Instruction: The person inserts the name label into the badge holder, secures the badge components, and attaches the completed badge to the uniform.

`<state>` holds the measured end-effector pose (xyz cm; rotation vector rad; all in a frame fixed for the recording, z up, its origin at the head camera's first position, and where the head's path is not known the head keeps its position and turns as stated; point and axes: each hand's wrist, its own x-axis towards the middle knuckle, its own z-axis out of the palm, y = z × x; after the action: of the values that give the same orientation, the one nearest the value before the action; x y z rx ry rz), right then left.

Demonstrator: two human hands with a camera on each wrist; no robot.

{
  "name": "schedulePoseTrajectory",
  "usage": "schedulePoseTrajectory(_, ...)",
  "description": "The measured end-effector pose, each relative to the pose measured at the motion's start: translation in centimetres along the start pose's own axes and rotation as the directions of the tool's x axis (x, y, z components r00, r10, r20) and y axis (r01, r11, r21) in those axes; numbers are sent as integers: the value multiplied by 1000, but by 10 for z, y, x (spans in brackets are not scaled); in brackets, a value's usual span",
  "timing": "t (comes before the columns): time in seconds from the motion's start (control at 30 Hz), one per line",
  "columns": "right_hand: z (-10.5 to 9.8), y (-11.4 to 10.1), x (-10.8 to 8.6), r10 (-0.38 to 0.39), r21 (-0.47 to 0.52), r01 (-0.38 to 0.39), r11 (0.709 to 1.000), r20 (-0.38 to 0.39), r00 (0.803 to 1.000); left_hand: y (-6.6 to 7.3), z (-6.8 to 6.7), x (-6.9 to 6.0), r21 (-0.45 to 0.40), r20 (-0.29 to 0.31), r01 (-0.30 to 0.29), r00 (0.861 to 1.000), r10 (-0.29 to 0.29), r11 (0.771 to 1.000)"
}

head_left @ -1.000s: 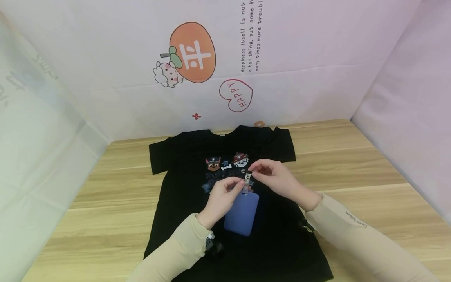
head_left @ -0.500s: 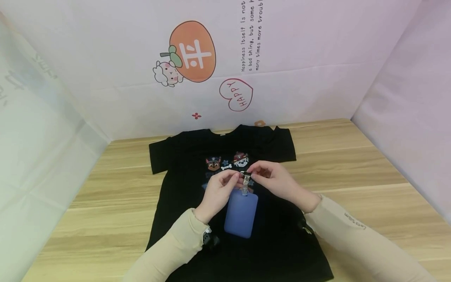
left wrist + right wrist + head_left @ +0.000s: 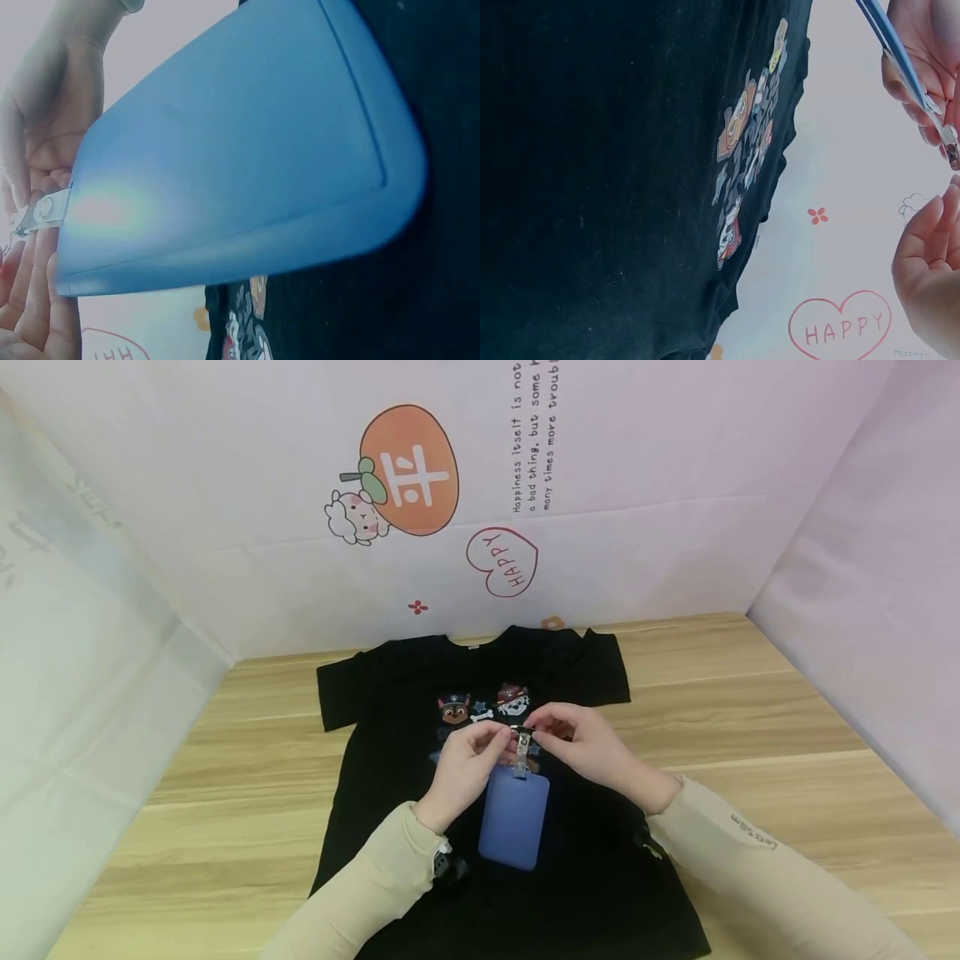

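A blue badge holder (image 3: 513,818) hangs from a short clear strap (image 3: 522,752) with metal fittings, above the black T-shirt (image 3: 405,827). My left hand (image 3: 465,768) pinches the small metal piece at the strap's top from the left. My right hand (image 3: 585,747) pinches its dark end from the right. In the left wrist view the badge holder (image 3: 232,150) fills the middle, the right hand (image 3: 60,97) above and the left hand (image 3: 37,307) below. Seen edge-on, the holder (image 3: 896,52) hides little in the right wrist view. Fingers cover part of the fitting.
The T-shirt lies flat, its cartoon dog print (image 3: 480,706) partly behind the hands. It rests on a wood-grain table (image 3: 225,777). A white cloth backdrop (image 3: 637,527) with printed drawings stands behind, and cloth sides (image 3: 90,610) rise left and right.
My left hand has slid from the strap's side up to its top fitting, beside the right fingertips. The badge holder hangs slightly lower. The right hand barely moves.
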<state>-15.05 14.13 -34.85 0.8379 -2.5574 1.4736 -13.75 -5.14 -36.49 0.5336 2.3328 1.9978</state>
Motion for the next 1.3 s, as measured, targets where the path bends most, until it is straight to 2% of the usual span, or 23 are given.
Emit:
schedulePoseTrajectory(0.13,-1,0,1,-17,-11,17,1000,-13,1000,1,0,0,-6,-3,0,1000,-1,1000)
schedulePoseTrajectory(0.23,-2,-4,1,-48,-13,48,999,-16,999,1,1,-2,19,-6,-15,1000,15,1000)
schedulePoseTrajectory(0.63,-4,-12,1,-153,69,155,986,-36,988,-1,5,-9,59,10,-23,1000,22,998)
schedulePoseTrajectory(0.77,-5,-14,2,-134,108,138,985,-40,990,-2,8,-10,59,33,-35,999,33,998)
schedulePoseTrajectory(0.87,-10,-15,3,-88,109,87,990,4,996,-5,9,-10,10,71,-35,997,34,999)
schedulePoseTrajectory(0.93,-15,-13,4,-97,99,91,991,52,994,-5,7,-9,-13,98,-23,995,24,1000)
schedulePoseTrajectory(1.0,-21,-8,5,-134,89,125,988,114,984,-6,6,-9,-46,132,-3,991,9,999)
schedulePoseTrajectory(1.13,-29,2,7,-270,104,253,962,208,940,-3,4,-9,-112,216,47,976,-22,993)
schedulePoseTrajectory(1.3,-32,9,8,-398,126,378,917,247,883,-2,4,-10,-174,305,73,952,-16,982)
